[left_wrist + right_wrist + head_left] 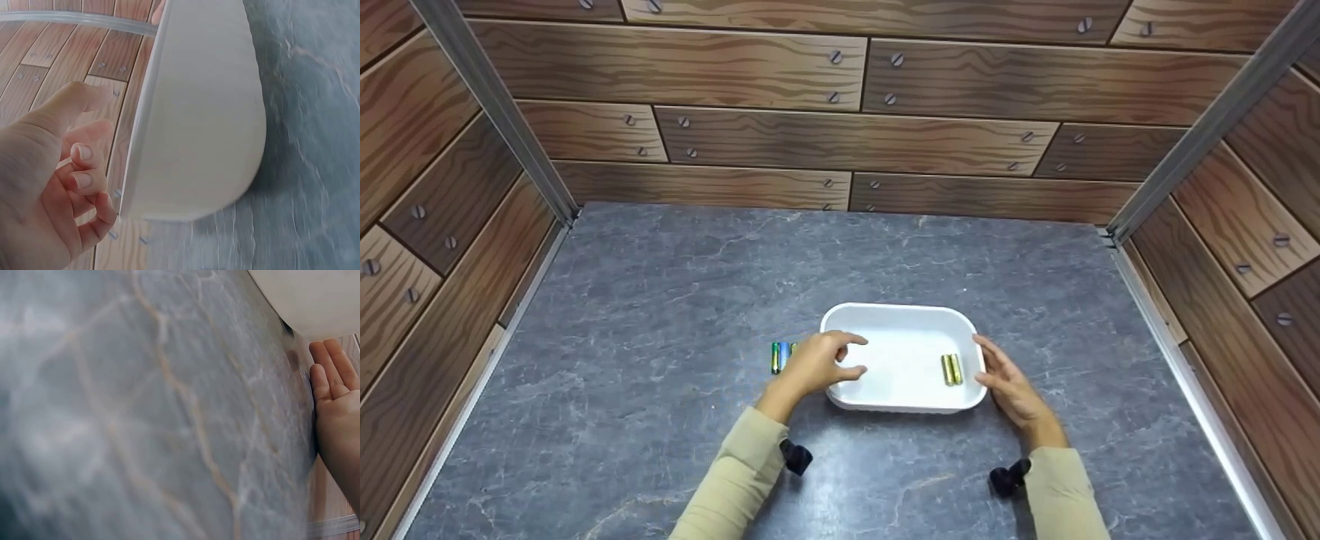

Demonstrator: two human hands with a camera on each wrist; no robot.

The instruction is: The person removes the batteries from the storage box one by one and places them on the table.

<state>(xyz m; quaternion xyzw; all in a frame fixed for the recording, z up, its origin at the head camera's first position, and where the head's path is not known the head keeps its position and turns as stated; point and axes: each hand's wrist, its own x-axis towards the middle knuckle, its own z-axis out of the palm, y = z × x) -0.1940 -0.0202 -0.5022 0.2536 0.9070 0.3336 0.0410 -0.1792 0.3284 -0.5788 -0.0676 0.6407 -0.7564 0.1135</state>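
A white rectangular tub [900, 409] with rounded corners stands on the table. Inside it, near the right end, two gold batteries [952, 370] lie side by side. Over the tub's left rim hovers my left hand [817, 364], thumb and forefinger apart with nothing between them; the left wrist view shows its other fingers loosely bent. Left of the tub lies a row of batteries, a green one [775, 358] and a blue one [784, 354] among them, partly hidden by that hand. My right hand [1011, 384] touches the tub's right end, its fingers nearly straight in the right wrist view.
The dark grey marbled tabletop [660, 300] is bounded by wood-patterned panels [855, 142] at the back and both sides. Metal posts [1207, 112] stand at the back corners. A black wrist camera [796, 456] sits by each sleeve.
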